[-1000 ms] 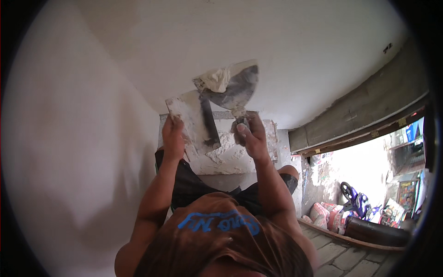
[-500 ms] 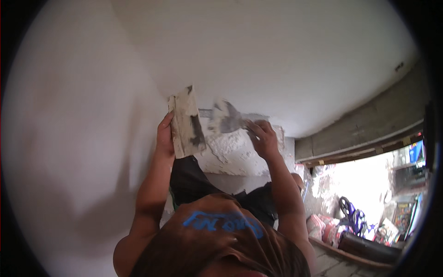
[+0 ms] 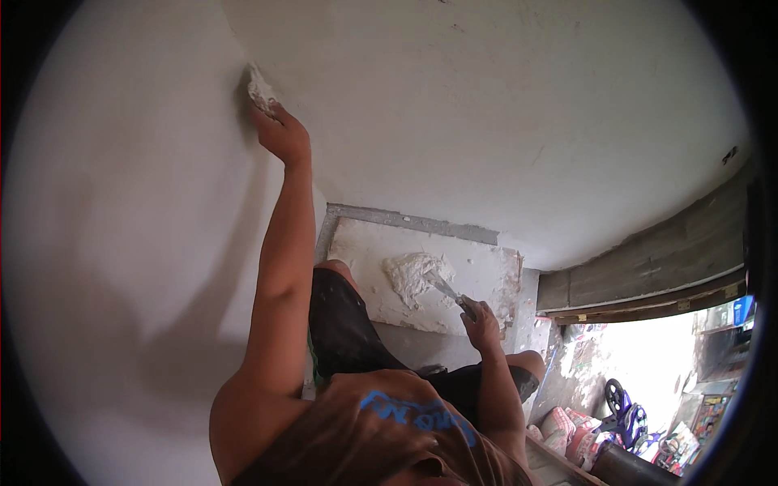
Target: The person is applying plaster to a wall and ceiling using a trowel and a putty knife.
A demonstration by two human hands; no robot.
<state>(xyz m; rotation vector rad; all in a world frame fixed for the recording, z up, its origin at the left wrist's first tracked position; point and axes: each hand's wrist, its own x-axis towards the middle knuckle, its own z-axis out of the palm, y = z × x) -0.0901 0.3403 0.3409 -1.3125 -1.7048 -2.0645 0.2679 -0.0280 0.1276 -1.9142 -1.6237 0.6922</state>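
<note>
My left hand (image 3: 284, 134) is stretched far up to the corner where two pale walls meet. It is closed on a wide flat trowel (image 3: 261, 87), seen nearly edge-on and thickly coated with white putty; the hand hides its grip. Lower down, my right hand (image 3: 483, 326) is wrapped round the handle of a putty knife (image 3: 442, 286). The knife's blade dips into a mound of wet white putty (image 3: 409, 274) on a flat whitish board (image 3: 361, 243). My bent knees lie just on the near side of this board.
A smooth pale wall (image 3: 138, 202) rises close on the left, another wall (image 3: 486, 113) ahead. A grey concrete ledge (image 3: 632, 271) runs along the right. Beyond a bright opening at lower right lie a purple wheeled thing (image 3: 628, 417), a dark cylinder (image 3: 628, 466) and clutter.
My left hand has carried the trowel up and away from over the board to the wall corner. My right hand has lowered the putty knife to the putty, which is now gathered in a mound.
</note>
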